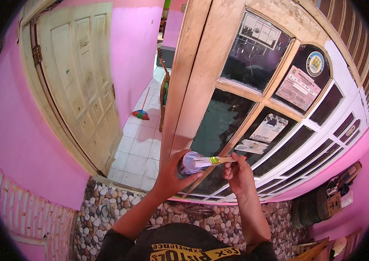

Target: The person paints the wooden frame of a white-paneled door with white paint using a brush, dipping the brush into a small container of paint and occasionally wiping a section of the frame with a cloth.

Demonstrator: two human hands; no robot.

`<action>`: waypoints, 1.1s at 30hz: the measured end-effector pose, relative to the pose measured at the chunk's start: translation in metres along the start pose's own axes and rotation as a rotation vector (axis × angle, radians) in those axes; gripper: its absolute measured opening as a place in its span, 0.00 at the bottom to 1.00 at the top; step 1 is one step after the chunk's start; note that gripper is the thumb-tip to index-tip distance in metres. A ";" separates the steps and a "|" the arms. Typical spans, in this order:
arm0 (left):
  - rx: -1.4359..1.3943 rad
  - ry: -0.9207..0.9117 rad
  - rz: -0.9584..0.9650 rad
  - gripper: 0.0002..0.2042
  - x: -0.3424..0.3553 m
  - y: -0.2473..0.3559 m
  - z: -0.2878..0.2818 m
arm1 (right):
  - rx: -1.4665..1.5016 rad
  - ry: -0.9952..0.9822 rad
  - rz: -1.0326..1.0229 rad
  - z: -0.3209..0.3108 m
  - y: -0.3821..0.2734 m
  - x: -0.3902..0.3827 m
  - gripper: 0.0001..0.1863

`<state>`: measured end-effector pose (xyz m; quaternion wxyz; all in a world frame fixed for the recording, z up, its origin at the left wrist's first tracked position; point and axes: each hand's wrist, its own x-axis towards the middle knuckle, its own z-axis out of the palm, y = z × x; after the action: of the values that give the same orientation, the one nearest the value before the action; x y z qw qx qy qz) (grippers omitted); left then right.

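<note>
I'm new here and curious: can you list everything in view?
Paintbrush: one, pale bristles, at container's mouth
Container: one, lilac inside, centre
Panelled door: one, cream, left
Glazed woodwork: one, tan and white, right
Papers: several, white and pink, on glass
Slats: several, brown, upper right
Broom: one, multicoloured, through doorway
Tiles: many, white, through doorway
Walls: several, pink, around
Pebbled floor: one, mixed, below
Unclear stack: one, dark, lower right
Shirt: one, black, bottom
Left fingers: one set, around container
Right fingers: one set, on handle

A green-banded, white-bristled brush (215,161) points leftward over a small can (185,166), seemingly lilac inside.
</note>
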<state>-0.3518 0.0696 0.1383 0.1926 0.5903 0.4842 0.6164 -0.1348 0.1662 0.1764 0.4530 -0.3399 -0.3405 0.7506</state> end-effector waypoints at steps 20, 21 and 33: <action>-0.004 0.042 -0.126 0.34 -0.022 0.000 -0.020 | -0.249 -0.140 -0.423 0.080 -0.061 -0.002 0.17; 0.011 0.047 -0.134 0.34 -0.027 -0.001 -0.023 | -0.321 -0.141 -0.492 0.089 -0.067 -0.001 0.18; 0.006 0.082 -0.274 0.37 -0.078 -0.019 -0.046 | -0.941 -0.275 -1.066 0.153 -0.137 0.007 0.12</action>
<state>-0.3823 -0.0018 0.0876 0.2534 0.4937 0.5694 0.6065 -0.2014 0.1907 0.3693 0.5160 -0.1889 -0.8011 0.2373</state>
